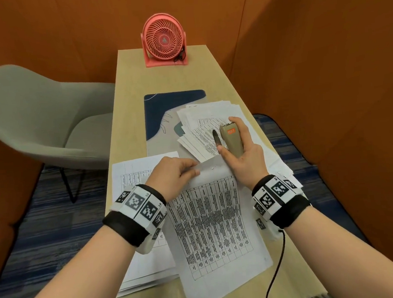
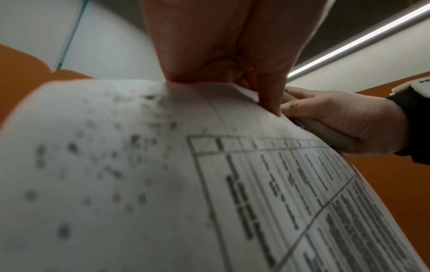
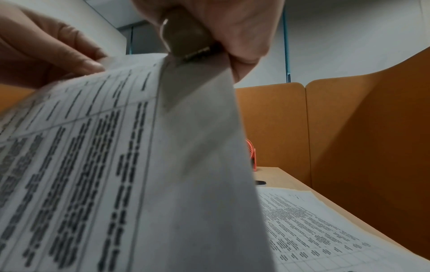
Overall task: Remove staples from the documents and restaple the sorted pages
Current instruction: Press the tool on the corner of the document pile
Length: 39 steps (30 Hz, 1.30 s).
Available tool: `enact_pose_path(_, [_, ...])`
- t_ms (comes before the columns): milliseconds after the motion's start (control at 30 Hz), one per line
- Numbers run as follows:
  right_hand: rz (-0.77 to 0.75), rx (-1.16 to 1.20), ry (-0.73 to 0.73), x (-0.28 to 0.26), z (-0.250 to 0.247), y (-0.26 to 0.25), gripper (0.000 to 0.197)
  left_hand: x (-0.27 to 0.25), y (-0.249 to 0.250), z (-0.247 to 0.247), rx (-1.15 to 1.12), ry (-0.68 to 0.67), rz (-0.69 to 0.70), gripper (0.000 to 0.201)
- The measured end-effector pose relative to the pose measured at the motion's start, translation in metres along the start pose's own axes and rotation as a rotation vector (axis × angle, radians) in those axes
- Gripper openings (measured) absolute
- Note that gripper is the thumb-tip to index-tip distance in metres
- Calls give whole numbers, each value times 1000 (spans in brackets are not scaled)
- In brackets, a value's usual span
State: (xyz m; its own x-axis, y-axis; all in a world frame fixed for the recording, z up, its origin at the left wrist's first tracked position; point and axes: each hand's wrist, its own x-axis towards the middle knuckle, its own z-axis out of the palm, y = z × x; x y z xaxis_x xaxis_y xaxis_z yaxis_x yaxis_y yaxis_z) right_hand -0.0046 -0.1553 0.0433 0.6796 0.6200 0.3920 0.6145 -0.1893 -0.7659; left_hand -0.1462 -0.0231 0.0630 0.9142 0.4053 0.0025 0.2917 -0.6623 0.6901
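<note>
Restapling looks under way: the left hand (image 1: pixel 173 171) pinches the printed document (image 1: pixel 210 218) just before the fan (image 1: pixel 163 39), the right hand (image 1: pixel 243 154) grips the stapler (image 1: pixel 232 141) over its top corner; squeezing comes next.

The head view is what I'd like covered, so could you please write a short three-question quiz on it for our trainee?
1. True or false: the right hand grips the beige handheld stapler.
2. Which part of the lifted printed table document does the left hand pinch: A) its near bottom edge, B) its far top edge, C) its right side?
3. Fill in: the coral-pink desk fan stands at the ___ end of the light wooden table.

Key: 1 true; 2 B; 3 far.
</note>
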Motion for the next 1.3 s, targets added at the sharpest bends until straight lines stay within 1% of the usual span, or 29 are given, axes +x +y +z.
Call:
enact_pose_path(133, [54,79,27,-3,0,-6,66,1,-2,0,15,18,-7,20])
enact_pose_path(233, [110,179,146,1,-8,-12,79,3,-6,-2,20,36,-25,21])
enact_pose_path(267, [140,213,201,4,-12,-13,79,3,-9,-3,27,38,-35,20])
enact_pose_path(300, [172,261,251,8,-17,-15,74,4,-11,-4,38,41,-47,20])
enact_pose_path(333, [203,321,287,12,-21,-18,60,4,-14,-4,52,44,-60,20])
enact_pose_path(367, [220,369,307,14,-25,-20,40,5,-17,-5,65,52,-74,20])
enact_pose_path(400, [237,400,302,14,-28,-23,20,5,-19,-5,78,65,-87,20])
enact_pose_path(433, [244,414,278,13,-30,-22,14,5,-22,-6,91,83,-96,20])
enact_pose_path(467, [252,427,224,11,-30,-23,16,6,-24,-7,101,102,-105,20])
enact_pose_path(533, [278,444,39,5,-28,-20,15,7,-27,-9,96,143,-120,20])
enact_pose_path(633, [365,416,-273,-6,-14,-7,35,11,-30,-17,85,209,-115,18])
enact_pose_path(667, [375,379,-332,-9,-7,-5,34,11,-30,-21,84,235,-111,17])
enact_pose_path(700, [365,341,-355,-11,-1,-3,28,12,-29,-24,94,261,-115,17])
enact_pose_path(767, [371,324,-344,-11,10,-3,16,13,-33,-30,135,326,-159,20])
enact_pose_path(833, [425,367,-303,-7,20,-4,11,13,-41,-32,166,448,-238,22])
enact_pose_path(867, [452,384,-267,-5,25,-5,8,13,-49,-32,159,522,-301,29])
enact_pose_path(900, [478,398,-226,-2,30,-6,7,10,-56,-30,110,591,-391,45])
enact_pose_path(933, [502,410,-187,1,35,-6,7,7,-67,-27,11,642,-495,62])
enact_pose_path(967, [528,431,-153,4,41,-5,6,4,-81,-22,-142,667,-588,75])
enact_pose_path(1000, [560,449,-124,6,48,-4,4,-1,-95,-17,-335,657,-657,81])
enact_pose_path(1033, [603,461,-95,8,54,-1,4,-6,-111,-10,-512,600,-713,81])
enact_pose_path(1067, [654,467,-67,11,61,3,5,-12,-122,-3,-646,506,-765,76])
enact_pose_path(1100, [705,477,-45,13,67,6,7,-19,-130,2,-695,397,-802,69])
enact_pose_path(1133, [754,494,-30,15,73,9,9,-24,-137,6,-681,319,-805,60])
enact_pose_path(1167, [802,516,-24,18,78,11,10,-27,-144,8,-619,292,-794,47])
enact_pose_path(1200, [838,526,-28,20,84,13,10,-28,-150,8,-563,296,-776,34])
enact_pose_path(1233, [865,517,-41,21,90,16,11,-29,-155,7,-515,306,-775,26])
enact_pose_path(1300, [900,463,-110,20,102,20,12,-25,-166,4,-424,324,-816,32])
